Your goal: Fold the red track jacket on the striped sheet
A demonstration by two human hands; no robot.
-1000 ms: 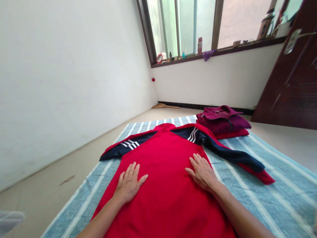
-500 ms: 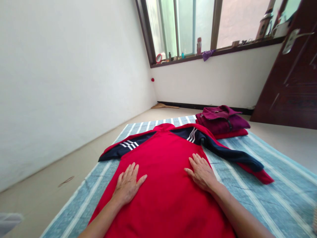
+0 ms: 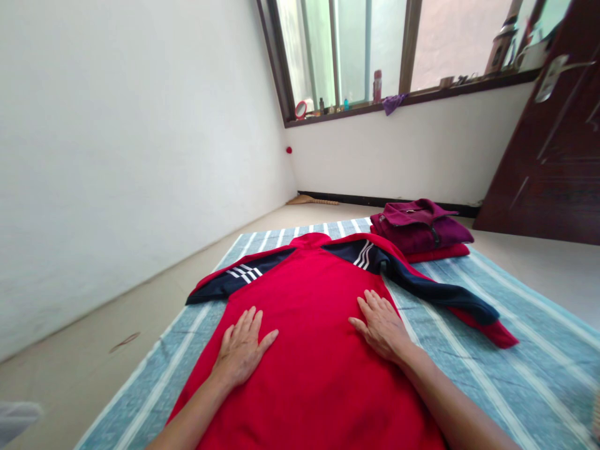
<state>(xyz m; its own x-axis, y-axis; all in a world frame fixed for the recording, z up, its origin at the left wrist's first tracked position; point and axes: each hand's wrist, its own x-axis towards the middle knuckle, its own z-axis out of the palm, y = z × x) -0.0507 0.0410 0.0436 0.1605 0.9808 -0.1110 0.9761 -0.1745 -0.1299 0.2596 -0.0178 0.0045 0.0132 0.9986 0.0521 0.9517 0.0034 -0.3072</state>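
A red jacket (image 3: 309, 350) with navy shoulders and white stripes lies spread out, its back side up and collar away from me. On its left half my left hand (image 3: 244, 350) rests flat, fingers extended and thumb apart. My right hand (image 3: 380, 324) lies flat near the jacket's right edge, fingers stretched forward. The right sleeve (image 3: 435, 290) reaches out sideways toward the right. The left sleeve (image 3: 234, 275) shows only as a shorter navy length; its cuff is not visible. The jacket's bottom hem is out of view.
Under the jacket is a blue and white striped cloth (image 3: 469, 331). Folded maroon clothes (image 3: 422, 228) are stacked at its far right. A broom (image 3: 312, 200) lies on the floor by the wall. Bottles and a mirror (image 3: 300, 110) stand on the windowsill; a door (image 3: 553, 150) is at right.
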